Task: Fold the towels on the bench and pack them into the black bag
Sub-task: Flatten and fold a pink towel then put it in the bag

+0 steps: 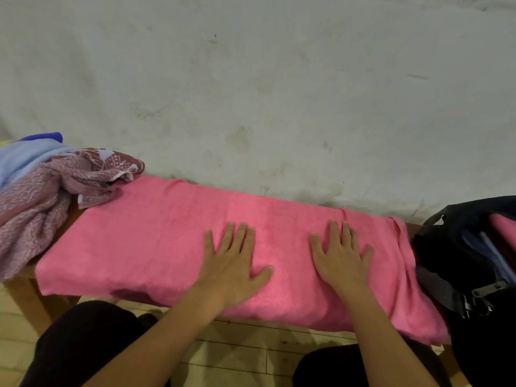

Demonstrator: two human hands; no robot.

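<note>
A pink towel (156,241) lies spread along the wooden bench (26,297), its front edge hanging over the seat. My left hand (233,263) lies flat on the towel's middle, fingers straight and spread. My right hand (339,255) presses flat on the towel a little further right. The black bag (458,247) stands open at the bench's right end, with folded cloth showing inside, some of it pink. A crumpled maroon patterned towel (55,188) and a light blue towel (25,157) are heaped at the left end.
A stained pale wall (251,79) runs directly behind the bench. Light wooden floorboards (237,350) show below, between my dark-clothed knees (83,339). A dark blue cloth (44,136) peeks out behind the light blue towel. The bag's buckle and straps (480,300) hang at the front right.
</note>
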